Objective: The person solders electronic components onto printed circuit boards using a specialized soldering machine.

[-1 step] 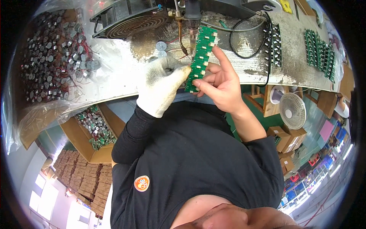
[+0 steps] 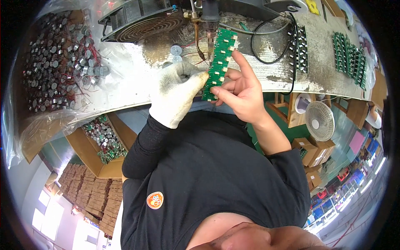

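A long green circuit board (image 2: 219, 66) with a row of small white connectors is held tilted below the upright soldering head (image 2: 210, 37). My right hand (image 2: 243, 89), bare, grips its lower right part, thumb on the face and index finger stretched along the edge. My left hand (image 2: 175, 89), in a whitish glove, is closed in a pinch against the board's left edge; what lies between its fingertips is hidden. Thin red wires run near the board from small round grey parts (image 2: 176, 50) on the bench, just beyond the glove.
A heap of grey round parts with red wires (image 2: 54, 62) covers the bench's left. A black fan (image 2: 143, 25) stands at the back. Finished-looking board strips (image 2: 349, 58) and a black cable (image 2: 255, 50) lie to the right. Below left is a carton (image 2: 89, 152) of parts; a white fan (image 2: 320, 121) stands right.
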Action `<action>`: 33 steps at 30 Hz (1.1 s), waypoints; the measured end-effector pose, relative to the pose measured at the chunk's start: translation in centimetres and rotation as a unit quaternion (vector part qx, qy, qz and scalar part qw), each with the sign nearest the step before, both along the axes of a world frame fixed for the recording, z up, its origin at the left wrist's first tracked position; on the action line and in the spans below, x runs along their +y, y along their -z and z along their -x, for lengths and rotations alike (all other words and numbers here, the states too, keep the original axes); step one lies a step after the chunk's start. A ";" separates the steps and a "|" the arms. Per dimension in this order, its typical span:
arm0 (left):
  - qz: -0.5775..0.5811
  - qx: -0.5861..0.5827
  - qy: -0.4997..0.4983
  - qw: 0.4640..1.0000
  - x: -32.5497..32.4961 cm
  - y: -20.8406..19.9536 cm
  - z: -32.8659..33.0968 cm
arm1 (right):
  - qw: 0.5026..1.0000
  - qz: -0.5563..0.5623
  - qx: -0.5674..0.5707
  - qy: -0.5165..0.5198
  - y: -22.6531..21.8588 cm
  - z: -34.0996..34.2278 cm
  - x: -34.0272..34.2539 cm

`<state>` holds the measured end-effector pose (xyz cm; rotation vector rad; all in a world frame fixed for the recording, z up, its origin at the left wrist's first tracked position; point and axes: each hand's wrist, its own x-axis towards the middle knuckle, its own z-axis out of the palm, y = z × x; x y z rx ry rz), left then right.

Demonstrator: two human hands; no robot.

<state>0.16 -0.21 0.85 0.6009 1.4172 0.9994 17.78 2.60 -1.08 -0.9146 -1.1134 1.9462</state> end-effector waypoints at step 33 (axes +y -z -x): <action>0.007 -0.010 -0.036 0.999 0.0 0.8 -0.8 | 1.000 0.010 -0.007 0.002 -0.1 0.0 -0.5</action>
